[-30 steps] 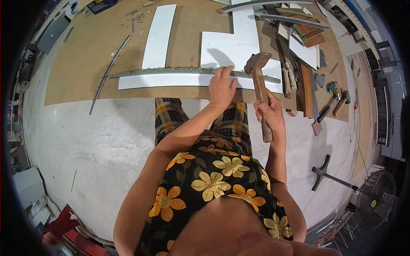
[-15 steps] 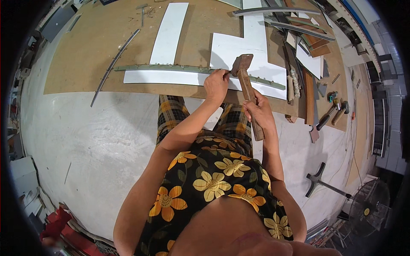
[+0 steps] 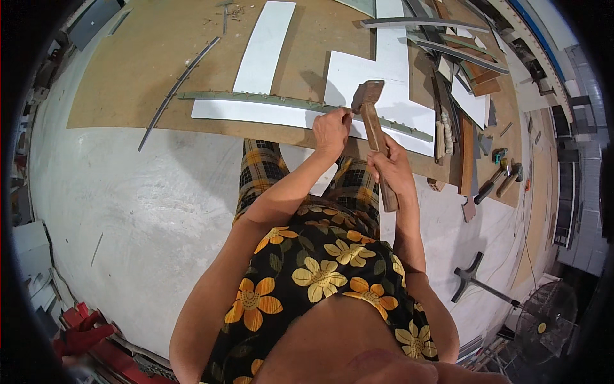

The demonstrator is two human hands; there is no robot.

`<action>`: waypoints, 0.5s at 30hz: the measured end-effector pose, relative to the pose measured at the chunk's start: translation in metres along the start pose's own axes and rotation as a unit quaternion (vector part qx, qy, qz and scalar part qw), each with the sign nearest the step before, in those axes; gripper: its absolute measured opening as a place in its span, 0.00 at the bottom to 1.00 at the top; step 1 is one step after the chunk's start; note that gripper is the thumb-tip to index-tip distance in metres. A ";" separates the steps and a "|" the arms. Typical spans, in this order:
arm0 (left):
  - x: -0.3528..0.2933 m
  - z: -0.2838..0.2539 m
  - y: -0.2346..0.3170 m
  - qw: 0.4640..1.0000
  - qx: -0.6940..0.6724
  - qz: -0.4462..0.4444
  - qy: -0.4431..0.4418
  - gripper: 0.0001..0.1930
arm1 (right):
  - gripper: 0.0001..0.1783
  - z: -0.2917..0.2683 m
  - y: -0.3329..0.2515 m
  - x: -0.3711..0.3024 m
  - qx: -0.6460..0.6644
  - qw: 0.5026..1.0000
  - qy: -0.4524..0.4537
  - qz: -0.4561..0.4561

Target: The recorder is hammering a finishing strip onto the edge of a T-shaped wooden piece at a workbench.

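- A big brown table (image 3: 141, 96) is seen in front of the person.
- White boards (image 3: 265, 51) are laid flat on the table, and one white part is lined up near its front edge.
- A heap of scraps (image 3: 470, 83), some brown and some white, is piled to the right of the boards.
- A black fan (image 3: 545, 320) is seen at the lower right, well apart from the table.
- A long green strip (image 3: 256, 98) is laid across the boards from left to right, with small bumps seen along it.
- A thin dark strip (image 3: 179, 83) is laid at a slant, its near end poked past the table's edge.
- A hammer (image 3: 372, 128) is held with its head just right of the left hand (image 3: 330, 133); whether the green strip is touched by it cannot be told.
- The wooden handle is gripped by the right hand (image 3: 391, 168), with its fingers wrapped round it.
- The left fingers (image 3: 341, 116) are pinched almost closed at the green strip; whether anything small is held cannot be told.
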State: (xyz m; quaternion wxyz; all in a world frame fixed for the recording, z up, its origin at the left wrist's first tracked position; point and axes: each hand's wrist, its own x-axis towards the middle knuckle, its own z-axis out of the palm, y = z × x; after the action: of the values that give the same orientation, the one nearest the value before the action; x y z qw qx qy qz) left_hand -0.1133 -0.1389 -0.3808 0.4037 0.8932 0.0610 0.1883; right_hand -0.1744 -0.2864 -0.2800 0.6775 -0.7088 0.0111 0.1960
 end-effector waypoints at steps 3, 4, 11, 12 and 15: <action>-0.001 0.001 0.000 0.999 -0.039 0.015 0.024 0.06 | 0.26 -0.001 -0.002 -0.001 0.005 1.000 0.003 -0.005; -0.001 0.000 -0.001 0.999 -0.036 0.010 0.012 0.06 | 0.26 0.000 0.002 0.000 0.005 1.000 0.004 -0.005; -0.003 -0.001 -0.008 0.999 0.008 0.038 -0.008 0.07 | 0.25 0.003 0.002 0.003 -0.013 1.000 0.000 0.023; -0.005 0.001 -0.010 0.999 0.008 0.038 -0.007 0.07 | 0.25 0.004 -0.001 0.002 -0.004 1.000 -0.003 0.018; -0.011 0.002 -0.017 0.992 -0.110 0.044 0.048 0.07 | 0.25 0.007 -0.007 0.003 0.000 1.000 -0.008 0.006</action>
State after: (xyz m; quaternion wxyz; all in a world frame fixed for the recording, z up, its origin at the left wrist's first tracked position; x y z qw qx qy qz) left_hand -0.1222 -0.1314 -0.3979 0.4874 0.8352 0.0199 0.2540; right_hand -0.1714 -0.2783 -0.2744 0.6762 -0.7073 0.0097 0.2059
